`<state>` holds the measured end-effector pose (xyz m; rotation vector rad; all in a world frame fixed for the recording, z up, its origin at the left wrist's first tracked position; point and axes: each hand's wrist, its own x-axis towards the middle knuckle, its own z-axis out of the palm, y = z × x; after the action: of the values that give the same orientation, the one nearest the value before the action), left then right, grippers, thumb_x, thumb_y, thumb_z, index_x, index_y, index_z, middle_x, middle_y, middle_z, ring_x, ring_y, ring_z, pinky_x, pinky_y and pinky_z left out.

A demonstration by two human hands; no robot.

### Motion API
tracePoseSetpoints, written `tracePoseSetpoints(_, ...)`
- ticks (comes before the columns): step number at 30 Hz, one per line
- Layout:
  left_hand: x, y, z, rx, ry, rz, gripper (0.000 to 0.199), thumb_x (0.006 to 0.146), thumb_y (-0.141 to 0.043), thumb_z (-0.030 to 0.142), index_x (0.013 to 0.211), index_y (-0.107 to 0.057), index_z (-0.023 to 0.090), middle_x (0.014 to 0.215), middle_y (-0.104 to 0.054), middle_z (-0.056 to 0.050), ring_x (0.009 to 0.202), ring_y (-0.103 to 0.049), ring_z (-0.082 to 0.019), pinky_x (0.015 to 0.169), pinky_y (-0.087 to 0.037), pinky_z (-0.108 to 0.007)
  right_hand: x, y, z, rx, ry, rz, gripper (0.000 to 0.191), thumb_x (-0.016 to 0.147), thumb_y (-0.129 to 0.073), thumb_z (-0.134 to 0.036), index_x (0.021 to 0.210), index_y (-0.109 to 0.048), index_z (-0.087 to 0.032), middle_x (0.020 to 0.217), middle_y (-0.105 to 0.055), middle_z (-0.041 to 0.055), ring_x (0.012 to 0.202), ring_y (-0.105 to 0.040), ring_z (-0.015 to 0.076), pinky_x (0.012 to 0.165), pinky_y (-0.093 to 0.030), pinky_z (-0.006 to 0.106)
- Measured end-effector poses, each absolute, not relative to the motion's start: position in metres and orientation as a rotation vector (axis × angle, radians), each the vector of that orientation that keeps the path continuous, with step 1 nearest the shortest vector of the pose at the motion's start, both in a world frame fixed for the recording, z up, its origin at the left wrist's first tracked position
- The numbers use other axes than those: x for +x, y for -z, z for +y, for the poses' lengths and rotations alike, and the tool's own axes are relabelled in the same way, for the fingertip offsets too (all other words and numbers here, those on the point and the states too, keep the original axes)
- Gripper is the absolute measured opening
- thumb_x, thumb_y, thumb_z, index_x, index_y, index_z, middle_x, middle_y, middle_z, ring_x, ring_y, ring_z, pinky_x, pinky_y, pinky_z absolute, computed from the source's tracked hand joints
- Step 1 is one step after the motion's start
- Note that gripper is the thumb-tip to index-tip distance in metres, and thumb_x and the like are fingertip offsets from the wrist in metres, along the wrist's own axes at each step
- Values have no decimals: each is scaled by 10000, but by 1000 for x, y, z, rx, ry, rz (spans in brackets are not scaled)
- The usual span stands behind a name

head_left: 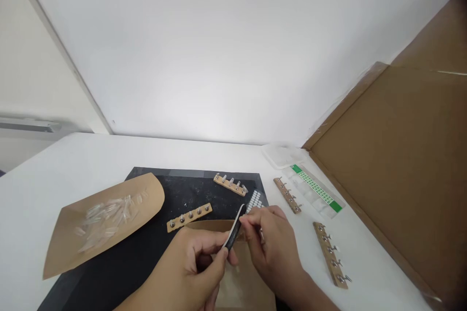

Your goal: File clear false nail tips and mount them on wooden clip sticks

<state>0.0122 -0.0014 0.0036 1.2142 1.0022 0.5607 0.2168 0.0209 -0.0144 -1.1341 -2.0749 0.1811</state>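
Observation:
A narrow black strip with a white edge (234, 228) slants upward between my hands, over the near part of the mat. My left hand (193, 265) grips its lower end between thumb and fingers. At the strip's upper part, my right hand (273, 240) pinches its side with thumb and forefinger; the exact contact is partly hidden. Just behind my right fingers lies a sheet of small white ovals (255, 199), partly covered by the hand. Below my hands is a brown cardboard tray (241, 277), mostly blocked from sight.
A curved cardboard tray (146, 187) at left holds many clear nail tips (109, 216). Wooden bars with metal pegs (189, 217) lie on the black mat (120, 272); others (330, 255) lie on the white table at right. Nearby are a clear case (317, 189) and a tall cardboard wall (394, 155).

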Motion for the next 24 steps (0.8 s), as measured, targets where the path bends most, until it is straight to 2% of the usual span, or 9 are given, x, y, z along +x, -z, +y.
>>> tracePoseSetpoints(5,14,-2,-2,1227,-599,978,381,1004,-630,512,926,-697,145,491,-504,69,365,-427,-60,389,-319,-132,218,15,20,-960,-353,-2176,212,1064,-532,-142,873,-536,-234,712,-643,-63,599,-565,145,745,-347,324)
tracePoseSetpoints(9,15,0,0,1226,-604,968,398,1006,-630,525,956,-717,139,476,-502,69,359,-416,-62,383,-310,-135,219,17,21,-1072,-219,-2118,207,1071,-541,-155,878,-527,-230,693,-628,-57,580,-546,149,735,-337,328)
tracePoseSetpoints(14,15,-4,-1,1292,-639,974,394,1011,-629,507,911,-730,139,469,-496,61,377,-470,-77,393,-313,-142,220,16,21,-905,-395,-2180,202,1070,-514,-141,895,-534,-239,749,-685,-63,622,-608,135,776,-366,319)
tracePoseSetpoints(19,14,-10,-2,1291,-613,1007,388,1024,-599,498,951,-741,144,458,-502,67,373,-473,-78,403,-320,-147,222,18,22,-1052,-220,-2099,199,1062,-550,-146,885,-531,-237,686,-631,-59,581,-562,149,719,-341,326)
tracePoseSetpoints(24,14,-10,-2,1325,-627,1025,386,1022,-612,485,963,-778,141,463,-526,59,357,-456,-72,390,-299,-151,223,20,20,-913,-358,-2189,198,1069,-528,-146,894,-549,-236,741,-677,-56,612,-607,137,759,-362,330)
